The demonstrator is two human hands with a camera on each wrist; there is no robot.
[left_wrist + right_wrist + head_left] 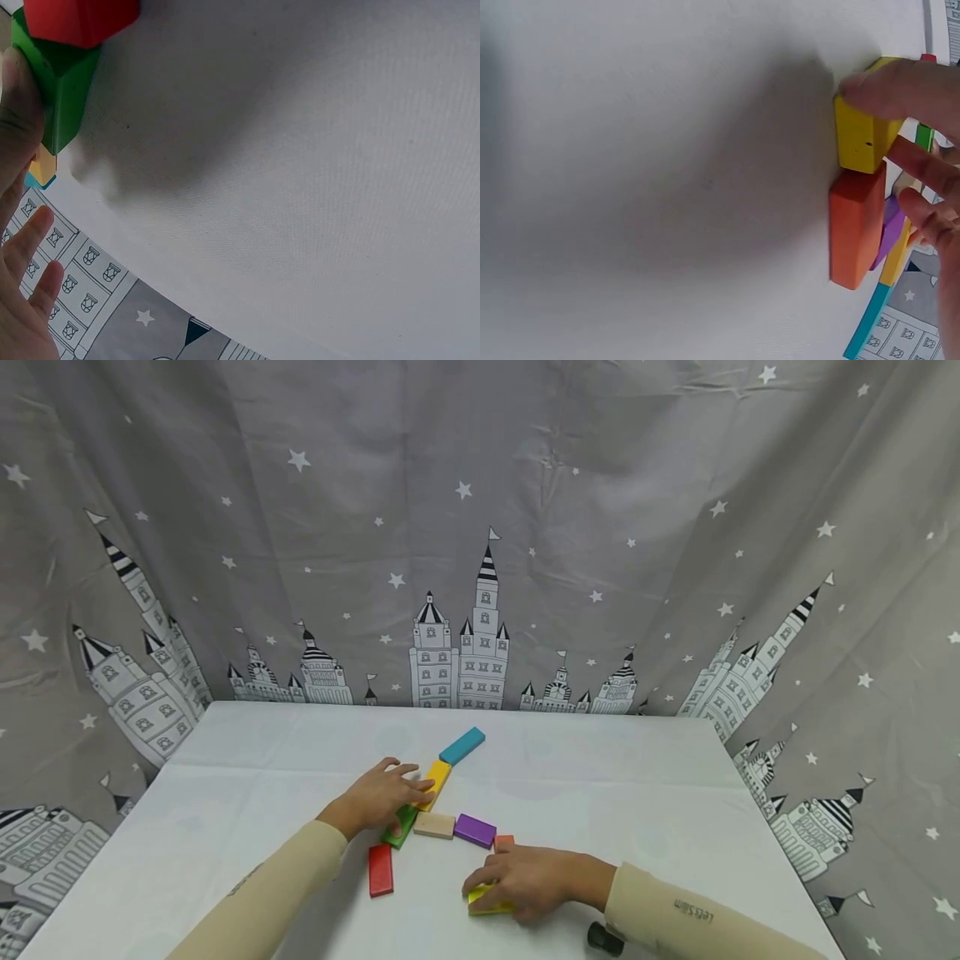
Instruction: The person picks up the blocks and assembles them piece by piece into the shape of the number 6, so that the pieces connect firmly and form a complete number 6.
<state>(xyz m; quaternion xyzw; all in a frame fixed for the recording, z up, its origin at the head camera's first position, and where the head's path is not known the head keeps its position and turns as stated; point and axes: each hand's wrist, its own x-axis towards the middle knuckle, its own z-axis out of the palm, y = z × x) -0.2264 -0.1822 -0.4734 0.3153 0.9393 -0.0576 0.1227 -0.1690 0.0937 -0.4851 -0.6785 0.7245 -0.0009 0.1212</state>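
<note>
Flat coloured blocks lie on the white table, forming a branching line in the head view. My left hand (381,797) reaches over its left branch, its outstretched fingers touching the amber block (440,774) and its thumb against the green block (66,97). Near the thumb lies a red block (380,870); a blue block (462,745) continues the line beyond the amber one. My right hand (536,881) pinches the bright yellow block (860,135), which meets the end of an orange block (853,225). A beige block (434,825) and a purple block (475,831) link the two sides.
A small black object (604,939) sits by the right forearm near the front of the table (615,793). Behind the table hangs a grey curtain (345,460) printed with castles and stars.
</note>
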